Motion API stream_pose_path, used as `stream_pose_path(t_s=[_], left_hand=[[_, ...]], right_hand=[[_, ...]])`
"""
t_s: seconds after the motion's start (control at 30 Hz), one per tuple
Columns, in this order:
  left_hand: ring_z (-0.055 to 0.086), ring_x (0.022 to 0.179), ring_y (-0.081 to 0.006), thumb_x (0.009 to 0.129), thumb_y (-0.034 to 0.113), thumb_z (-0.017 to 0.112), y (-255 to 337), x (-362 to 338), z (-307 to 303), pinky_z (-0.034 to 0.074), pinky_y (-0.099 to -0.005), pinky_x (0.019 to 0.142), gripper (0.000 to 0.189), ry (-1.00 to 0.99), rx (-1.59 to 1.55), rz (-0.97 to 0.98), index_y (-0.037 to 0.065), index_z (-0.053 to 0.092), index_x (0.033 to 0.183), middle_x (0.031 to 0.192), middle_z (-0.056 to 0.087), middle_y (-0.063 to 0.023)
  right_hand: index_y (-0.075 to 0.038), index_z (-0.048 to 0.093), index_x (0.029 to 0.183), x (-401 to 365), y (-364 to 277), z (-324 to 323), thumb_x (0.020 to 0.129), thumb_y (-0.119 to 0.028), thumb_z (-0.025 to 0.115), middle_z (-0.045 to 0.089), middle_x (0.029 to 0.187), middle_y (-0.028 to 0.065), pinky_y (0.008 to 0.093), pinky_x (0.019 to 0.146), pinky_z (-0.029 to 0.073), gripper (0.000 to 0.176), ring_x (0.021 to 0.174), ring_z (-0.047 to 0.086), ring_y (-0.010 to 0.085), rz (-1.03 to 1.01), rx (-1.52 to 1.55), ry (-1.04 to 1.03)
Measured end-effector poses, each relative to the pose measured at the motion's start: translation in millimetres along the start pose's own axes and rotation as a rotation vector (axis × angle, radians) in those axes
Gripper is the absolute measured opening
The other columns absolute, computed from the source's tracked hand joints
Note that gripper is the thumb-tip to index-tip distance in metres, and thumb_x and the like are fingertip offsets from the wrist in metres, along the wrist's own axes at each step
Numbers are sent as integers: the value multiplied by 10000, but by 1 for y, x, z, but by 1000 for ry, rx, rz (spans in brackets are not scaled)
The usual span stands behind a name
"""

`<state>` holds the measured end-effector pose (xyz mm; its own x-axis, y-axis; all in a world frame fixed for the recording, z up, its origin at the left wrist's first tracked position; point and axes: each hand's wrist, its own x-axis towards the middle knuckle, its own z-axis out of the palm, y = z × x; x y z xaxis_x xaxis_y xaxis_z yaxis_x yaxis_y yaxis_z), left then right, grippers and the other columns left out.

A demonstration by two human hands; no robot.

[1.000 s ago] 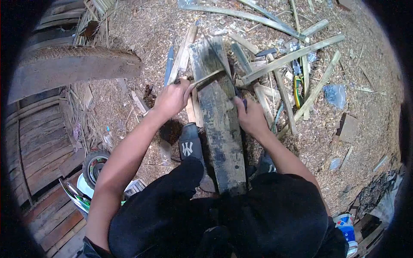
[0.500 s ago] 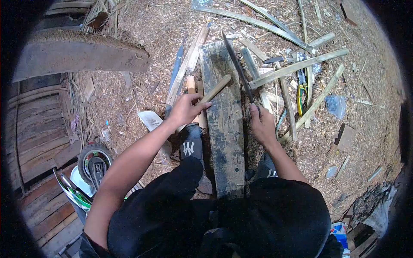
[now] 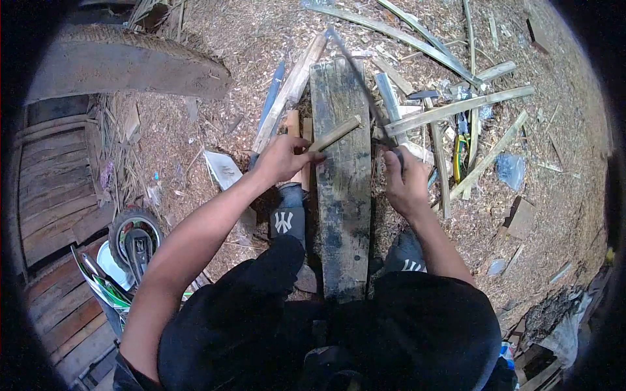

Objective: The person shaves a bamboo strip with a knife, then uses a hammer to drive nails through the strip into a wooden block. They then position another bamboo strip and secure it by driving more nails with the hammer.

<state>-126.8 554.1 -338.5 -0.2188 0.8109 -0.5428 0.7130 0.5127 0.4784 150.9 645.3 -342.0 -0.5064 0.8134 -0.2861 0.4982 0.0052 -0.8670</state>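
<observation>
My left hand (image 3: 287,158) is closed on the near end of a short wooden stick (image 3: 336,133), which lies slantwise over a thick, worn wooden beam (image 3: 345,215). My right hand (image 3: 407,179) grips the handle of a long dark blade (image 3: 365,88) to the right of the beam. The blade points up and to the left, crossing above the far part of the beam, to the right of the stick's far end. Its handle is mostly hidden in my fingers.
Wooden strips (image 3: 460,107) lie across the chip-strewn ground at the right, near yellow-and-black pliers (image 3: 460,148) and a hammer (image 3: 424,95). A large timber (image 3: 130,68) is at the upper left. A wheel (image 3: 135,238) stands at the lower left.
The blade has shifted slightly, and my right hand has turned and moved a little right. The stick remains in my left hand. The whole view has shifted slightly.
</observation>
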Motion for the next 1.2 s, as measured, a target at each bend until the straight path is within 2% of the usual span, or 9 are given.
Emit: stream_pose_path(t_s=[0.1, 0.33, 0.47, 0.6, 0.8, 0.83, 1.07, 1.1, 1.2], left_hand=[[562, 480, -190, 872, 460, 782, -7, 1, 4, 438, -407, 536, 385, -27, -138, 31, 113, 805, 1035, 520, 567, -120], [598, 499, -212, 865, 482, 779, 10, -4, -4, 457, -410, 552, 404, 3, 4, -3, 127, 804, 1055, 541, 590, -131], [604, 505, -219, 857, 493, 781, 5, -2, -1, 456, -410, 552, 424, -7, 52, -43, 121, 801, 1060, 541, 587, -133], [611, 513, -221, 855, 473, 788, 3, 1, -2, 459, -415, 556, 424, 4, -37, -9, 99, 797, 1053, 543, 590, -134], [628, 534, -260, 851, 457, 791, 3, 2, 1, 470, -431, 577, 429, 10, 13, -22, 80, 792, 1055, 551, 602, -139], [485, 511, -110, 886, 400, 782, 3, -3, 1, 415, -367, 532, 373, 33, -56, 35, 54, 790, 1022, 520, 539, -66], [493, 498, -86, 887, 379, 789, -3, -1, 3, 409, -344, 501, 353, 17, -42, 41, 68, 791, 1052, 522, 547, -48], [623, 537, -235, 859, 466, 789, 4, -2, -1, 475, -426, 586, 468, -29, -47, -46, 45, 778, 1064, 547, 590, -154], [641, 558, -255, 864, 460, 786, 7, -1, -2, 480, -434, 595, 458, -5, 52, -51, 46, 777, 1059, 571, 605, -167]], right_hand=[[4, 586, 1122, -6, 19, 8, 1008, -390, 607, 623, 660, 221, 445, 582, 496, 411, 598, 633, 444, -215, 20, 146], [27, 625, 955, -2, 0, 0, 1024, -423, 564, 603, 656, 263, 491, 632, 484, 460, 652, 630, 460, 129, -31, -30], [23, 588, 1022, -11, -3, -7, 1026, -451, 555, 619, 693, 231, 498, 604, 472, 475, 617, 609, 462, -176, 103, 116], [36, 591, 1039, -6, 61, 29, 1023, -451, 548, 625, 759, 284, 525, 671, 475, 489, 718, 624, 489, -85, -270, 88], [23, 615, 970, -9, 4, -4, 1008, -348, 605, 630, 789, 295, 526, 698, 474, 372, 764, 618, 503, 7, -48, 6], [20, 615, 971, -14, -1, -8, 1008, -353, 605, 624, 763, 290, 525, 690, 474, 375, 751, 615, 504, -72, 56, 37], [20, 584, 941, -2, 25, 6, 1015, -358, 601, 603, 693, 287, 502, 639, 475, 386, 695, 618, 490, -64, -97, 13], [23, 584, 940, -4, 4, -3, 1016, -356, 600, 600, 689, 289, 503, 632, 473, 387, 690, 615, 494, 30, -71, -12], [20, 581, 958, -10, 1, -3, 1024, -353, 590, 601, 671, 271, 492, 581, 471, 378, 640, 617, 485, -48, -25, 52]])
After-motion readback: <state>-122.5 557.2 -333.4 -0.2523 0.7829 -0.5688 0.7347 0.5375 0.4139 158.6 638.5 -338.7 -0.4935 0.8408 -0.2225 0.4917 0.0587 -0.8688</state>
